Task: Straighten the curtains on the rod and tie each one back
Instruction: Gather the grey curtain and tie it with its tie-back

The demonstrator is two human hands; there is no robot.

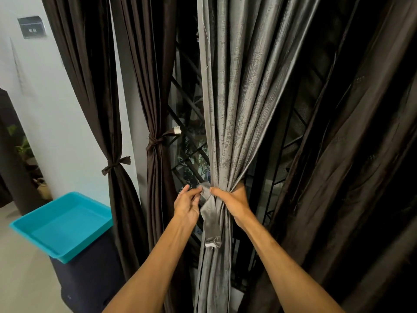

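A grey curtain hangs in the middle, gathered into a bunch at waist height. My right hand grips that bunch from the right. A grey tie-back strip wraps the bunch and its loose end hangs down with a white tag. My left hand pinches the strip's upper end just left of the bunch. Two dark brown curtains to the left are each cinched with a brown tie. Another dark curtain hangs loose on the right.
A window with a dark diagonal grille shows between the curtains. At lower left a turquoise tray sits on a dark stand. A white wall with a small black plate lies to the left.
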